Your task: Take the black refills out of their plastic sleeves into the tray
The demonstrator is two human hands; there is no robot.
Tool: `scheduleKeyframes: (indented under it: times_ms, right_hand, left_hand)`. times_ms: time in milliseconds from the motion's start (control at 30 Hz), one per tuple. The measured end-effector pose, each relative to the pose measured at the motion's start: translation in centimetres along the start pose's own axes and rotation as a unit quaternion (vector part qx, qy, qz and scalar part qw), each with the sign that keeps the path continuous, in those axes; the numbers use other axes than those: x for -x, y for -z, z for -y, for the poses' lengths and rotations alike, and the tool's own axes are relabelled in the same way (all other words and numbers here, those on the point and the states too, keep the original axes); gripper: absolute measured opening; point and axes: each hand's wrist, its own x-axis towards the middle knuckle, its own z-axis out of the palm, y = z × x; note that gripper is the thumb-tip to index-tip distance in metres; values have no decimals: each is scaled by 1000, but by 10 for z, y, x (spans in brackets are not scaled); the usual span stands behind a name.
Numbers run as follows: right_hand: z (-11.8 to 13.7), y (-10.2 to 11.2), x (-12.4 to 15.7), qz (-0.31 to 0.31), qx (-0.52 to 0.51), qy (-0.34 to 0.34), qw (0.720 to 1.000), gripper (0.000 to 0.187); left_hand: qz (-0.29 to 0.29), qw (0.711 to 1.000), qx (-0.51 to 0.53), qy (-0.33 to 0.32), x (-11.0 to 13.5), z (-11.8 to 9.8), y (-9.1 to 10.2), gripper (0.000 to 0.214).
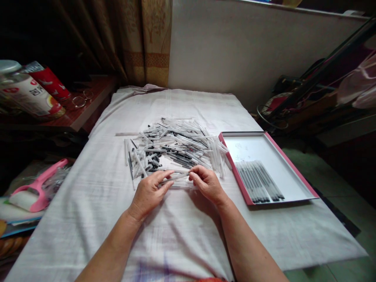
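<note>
Between my two hands a slim pen (176,177) with a clear barrel and a dark core lies nearly level. My left hand (152,188) is closed on its left part, thumb and fingers pinching it. At its other end my right hand (206,181) pinches the tip; the exact grip there is partly hidden by the fingers. Just beyond my hands spreads a loose pile of pen parts (176,141): clear barrels, dark refills and small black caps. To the right, a pink-rimmed box lid (282,166) holds a row of pens (258,180) lying side by side.
A white cloth (182,243) covers the table. At the left, a side table bears a jar (32,94), a red container (51,84) and glasses (79,101). Below it lies a pink-handled roller (38,188). A curtain (141,43) and pale wall (235,47) stand behind.
</note>
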Motion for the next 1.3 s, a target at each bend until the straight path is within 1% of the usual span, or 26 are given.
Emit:
scheduleKeyframes:
  times_ms: [67,100,167,233,267,333,433,533,600,667,733,800,900,1000,1067,1133,1200,1233,1267,1300]
  right_hand:
    - [1,4,-2,-36,-58,-25,997,22]
    - [2,5,-3,-55,-90,-34,994,24]
    - [3,5,-4,-78,-138,-43,986,28]
    - [5,2,-4,-72,-157,-48,984,30]
    - [6,-1,-4,-59,-158,-50,984,31]
    - [8,-7,-2,-26,-144,-53,988,30]
    - [12,-14,1,22,-84,-35,996,26]
    - [14,-11,0,57,10,5,998,22]
    - [13,-5,-3,46,81,33,995,22]
    - [9,2,-9,-6,162,55,985,20]
    - [4,9,-16,-59,247,54,966,17]
    - [0,14,-23,-71,319,24,945,14]
    - [1,17,-32,-27,398,-31,917,15]
    - [11,15,-38,26,469,-72,880,18]
    - [19,14,-41,55,513,-86,853,22]
    - [25,14,-43,75,537,-86,836,27]
    - [27,16,-43,78,534,-80,838,34]
    - [26,18,-42,72,520,-75,848,37]
    - [24,20,-40,61,498,-70,862,38]
    - [22,21,-37,46,464,-61,883,39]
  left_hand:
    - [-41,995,65,60,-2,1,5,37]
    - [-57,987,117,93,-4,0,7,40]
    - [-79,959,228,151,-6,-2,8,42]
    - [-93,928,311,185,-7,-6,6,42]
    - [-98,917,336,192,-7,-8,4,42]
    - [-107,908,360,187,-6,-11,-1,41]
    - [-113,916,355,152,-4,-11,-6,39]
    - [-115,915,363,136,-3,-10,-7,41]
    - [-105,914,364,146,-2,-10,-6,43]
    - [-72,923,340,163,-1,-11,-5,45]
    - [-19,935,302,187,0,-12,-5,48]
    - [27,940,270,208,0,-13,-6,51]
    - [59,944,245,211,0,-12,-8,54]
    - [73,948,234,204,0,-12,-10,56]
    - [73,953,216,198,0,-12,-10,54]
    - [70,958,200,192,0,-13,-10,50]
    - [68,960,196,187,0,-14,-10,49]
    - [67,960,198,184,0,-14,-10,49]
    - [68,960,200,182,0,-13,-10,50]
    - [69,961,200,181,0,-13,-10,50]
